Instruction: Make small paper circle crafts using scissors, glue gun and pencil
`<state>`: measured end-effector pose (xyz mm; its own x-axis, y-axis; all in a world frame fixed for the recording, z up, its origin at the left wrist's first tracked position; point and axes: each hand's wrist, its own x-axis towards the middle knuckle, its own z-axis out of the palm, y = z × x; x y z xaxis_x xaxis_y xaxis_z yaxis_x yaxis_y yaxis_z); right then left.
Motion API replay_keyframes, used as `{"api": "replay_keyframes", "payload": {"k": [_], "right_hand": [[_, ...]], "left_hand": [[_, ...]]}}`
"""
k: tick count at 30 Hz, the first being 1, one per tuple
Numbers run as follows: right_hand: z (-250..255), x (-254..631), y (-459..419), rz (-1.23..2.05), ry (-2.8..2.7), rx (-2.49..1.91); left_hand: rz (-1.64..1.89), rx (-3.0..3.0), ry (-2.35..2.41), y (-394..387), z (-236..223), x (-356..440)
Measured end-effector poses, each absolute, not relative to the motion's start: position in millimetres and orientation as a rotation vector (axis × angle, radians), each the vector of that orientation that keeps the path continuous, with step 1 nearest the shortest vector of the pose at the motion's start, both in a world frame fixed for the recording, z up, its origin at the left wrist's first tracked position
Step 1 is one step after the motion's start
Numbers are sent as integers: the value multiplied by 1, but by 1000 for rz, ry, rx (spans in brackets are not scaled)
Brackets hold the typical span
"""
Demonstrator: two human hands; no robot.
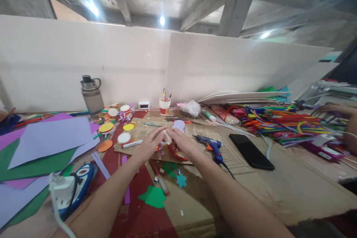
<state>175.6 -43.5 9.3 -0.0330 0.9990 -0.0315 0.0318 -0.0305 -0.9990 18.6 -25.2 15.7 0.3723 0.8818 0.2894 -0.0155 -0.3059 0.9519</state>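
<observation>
My left hand (150, 142) and my right hand (182, 143) meet over the middle of the table, fingers closed around a small whitish piece (167, 137), perhaps folded paper or tape. Its exact kind is hard to make out, and the fingertips partly cover it. Under my right hand lies a red ring-shaped thing (176, 154), mostly hidden. A light purple paper circle (179, 124) shows just beyond the fingers. Left of my left hand are a white marker (132, 144) and a white round drum-like piece (124, 138). A blue glue gun (213, 145) rests right of my right hand.
Purple and green paper sheets (52, 137) cover the left side, near a blue-and-white device (74, 189). A bottle (92, 96) and a paper cup of pens (164, 106) stand behind. Rightward are a black phone (251, 151), colourful pipe cleaners (281, 122) and another person's hand (334, 109).
</observation>
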Motion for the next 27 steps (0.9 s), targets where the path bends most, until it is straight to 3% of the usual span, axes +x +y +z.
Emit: {"api": "replay_keyframes", "payload": {"k": [11,18,27], "right_hand": [[13,185,-40,1058,-1275,-1275],[20,220,-38,336,-1736,-1639],[-6,212,-50,163,-2258,-1961]], "left_hand": [[1085,989,589,-19,6,21],[1131,765,531,-13,10,13],[1237,740,479,-9,7,9]]}}
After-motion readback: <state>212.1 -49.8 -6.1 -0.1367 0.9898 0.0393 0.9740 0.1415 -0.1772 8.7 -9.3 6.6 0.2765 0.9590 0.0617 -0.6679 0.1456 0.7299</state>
